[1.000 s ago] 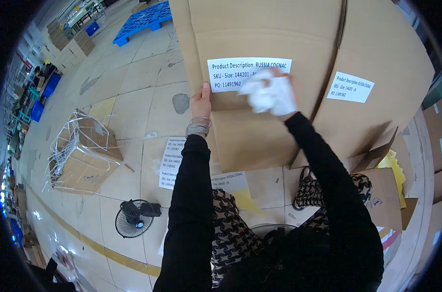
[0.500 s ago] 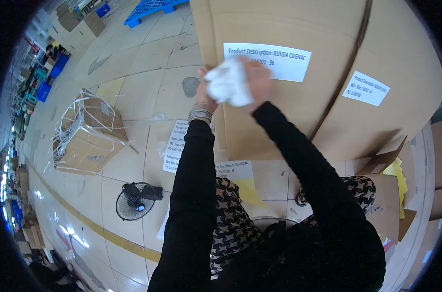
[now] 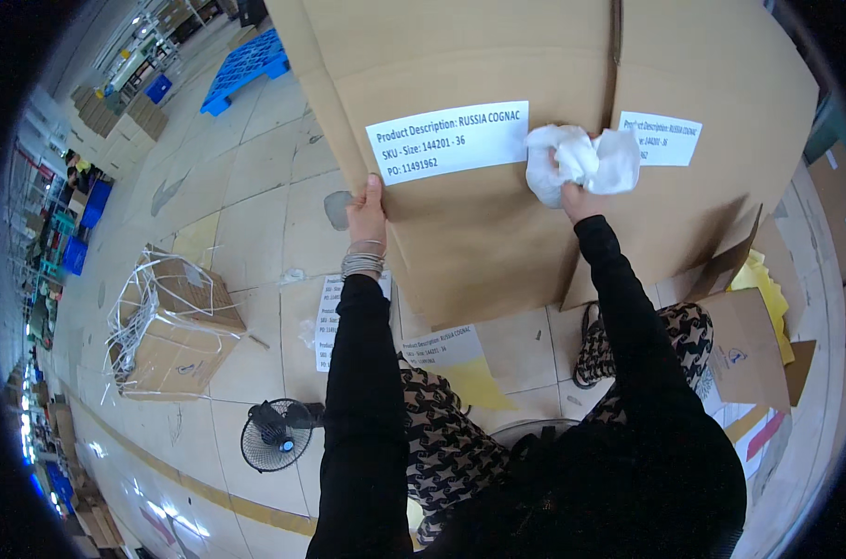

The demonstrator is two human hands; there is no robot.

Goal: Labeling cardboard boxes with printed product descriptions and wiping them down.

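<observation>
A large brown cardboard box (image 3: 479, 247) stands upright before me, a white printed label (image 3: 456, 140) stuck on its face. Past a dark seam, another cardboard panel (image 3: 661, 210) carries a similar label (image 3: 679, 140). My left hand (image 3: 367, 214) grips the box's left edge, thumb on the front face and the other fingers hidden behind. In my right hand (image 3: 579, 200) is a crumpled white cloth (image 3: 602, 160), held against the cardboard by the seam, between the two labels. The cloth hides part of the right label and most of my fingers.
A carton wrapped in loose white strapping (image 3: 185, 340) and a small black fan (image 3: 276, 435) are on the tiled floor at left. Label sheets (image 3: 329, 321) and yellow paper (image 3: 474, 382) lie near my legs. An open carton (image 3: 749, 349) stands right; a blue pallet (image 3: 246, 70) lies far off.
My hands were together at the left label with the cloth. Now they are apart: the left at the box's edge, the right with the cloth farther right. The view has shifted too.
</observation>
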